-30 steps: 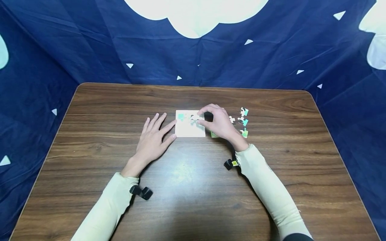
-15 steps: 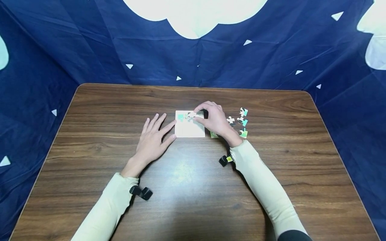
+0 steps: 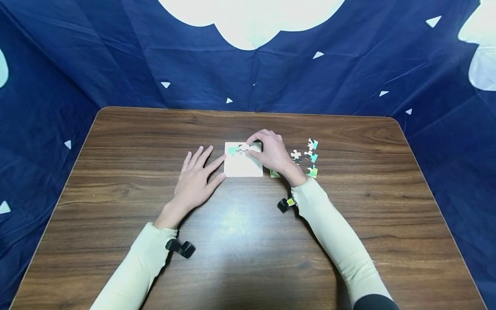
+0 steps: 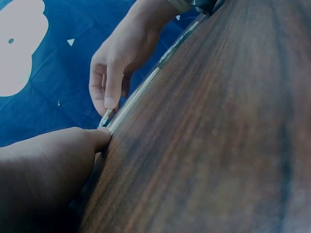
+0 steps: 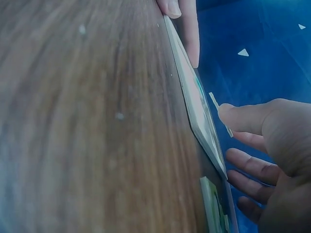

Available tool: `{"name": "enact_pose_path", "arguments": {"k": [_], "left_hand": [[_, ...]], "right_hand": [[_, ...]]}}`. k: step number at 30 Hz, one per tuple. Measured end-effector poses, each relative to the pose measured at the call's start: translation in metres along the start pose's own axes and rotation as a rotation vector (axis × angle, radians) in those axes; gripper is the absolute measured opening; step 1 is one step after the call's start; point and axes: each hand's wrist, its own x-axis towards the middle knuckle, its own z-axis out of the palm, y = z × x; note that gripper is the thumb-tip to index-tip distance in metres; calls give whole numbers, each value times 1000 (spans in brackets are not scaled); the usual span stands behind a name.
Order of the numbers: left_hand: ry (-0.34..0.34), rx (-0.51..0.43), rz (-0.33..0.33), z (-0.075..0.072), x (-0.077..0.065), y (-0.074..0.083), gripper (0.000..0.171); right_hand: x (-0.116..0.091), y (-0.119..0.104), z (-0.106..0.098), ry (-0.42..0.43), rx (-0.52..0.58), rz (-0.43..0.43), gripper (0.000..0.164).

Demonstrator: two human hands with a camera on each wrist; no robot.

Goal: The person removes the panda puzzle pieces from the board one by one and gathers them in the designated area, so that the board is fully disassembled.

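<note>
A white square puzzle board (image 3: 243, 167) lies flat on the wooden table. A teal jigsaw piece (image 3: 231, 150) sits at its upper left. My right hand (image 3: 273, 151) pinches a black-and-white puzzle piece (image 3: 241, 149) between thumb and forefinger, over the board's upper part beside the teal piece. In the right wrist view the held puzzle piece (image 5: 214, 100) is tilted and looks raised off the board. My left hand (image 3: 193, 183) lies spread on the table, its thumb and forefinger touching the board's left edge. In the left wrist view its thumb (image 4: 99, 139) is against that edge.
Right of the board lie several loose puzzle pieces (image 3: 312, 157), among them a pale one (image 3: 296, 154) nearer my right hand. A green piece (image 3: 274, 173) lies close to the board's lower right corner. A blue cloth (image 3: 201, 69) hangs behind the table.
My right hand has moved left over the board with the puzzle piece, bringing it up beside the teal one. My left hand has stayed in place.
</note>
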Motion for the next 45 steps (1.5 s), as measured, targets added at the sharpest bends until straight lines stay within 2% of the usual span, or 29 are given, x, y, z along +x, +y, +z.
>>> {"name": "enact_pose_path", "arguments": {"k": [20, 38, 45], "left_hand": [[17, -1, 7, -1, -1, 1, 61], [22, -1, 13, 0, 0, 1, 61], [39, -8, 21, 1, 0, 1, 60]], "right_hand": [[3, -1, 5, -28, -21, 52, 25], [4, 1, 5, -30, -39, 17, 26], [1, -1, 6, -8, -23, -43, 25]]}}
